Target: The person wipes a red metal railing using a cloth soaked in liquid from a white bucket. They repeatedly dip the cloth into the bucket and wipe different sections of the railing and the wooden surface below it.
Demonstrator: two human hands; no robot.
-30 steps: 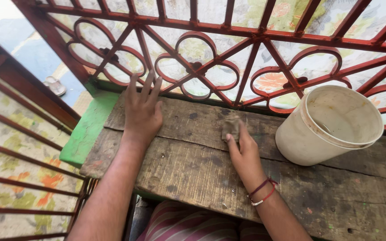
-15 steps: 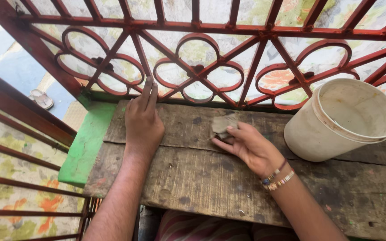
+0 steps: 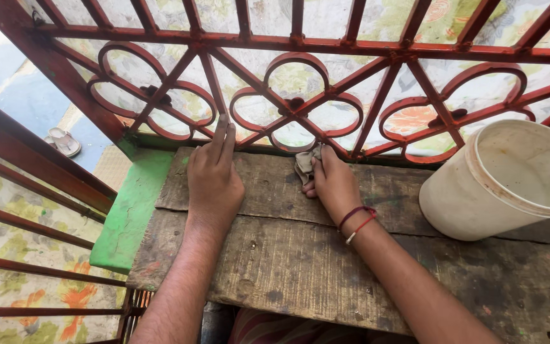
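My right hand [image 3: 332, 185] grips a small dirty grey rag [image 3: 305, 164] and presses it onto the far edge of a worn wooden plank [image 3: 300, 267], just below the red metal grille [image 3: 300, 102]. Red thread bands circle that wrist. My left hand [image 3: 214, 175] lies flat on the plank to the left, fingers together and pointing at the grille, with nothing in it.
A dirty white plastic bucket [image 3: 510, 185] leans on the plank at the right, against the grille. A green painted ledge [image 3: 128, 210] borders the plank on the left. More red bars [image 3: 27, 216] run at the left, and a sandal [image 3: 63, 141] lies on the ground beyond.
My right hand turned palm down and carried the rag from the middle of the plank up to its far edge by the grille. My left hand stayed flat in place.
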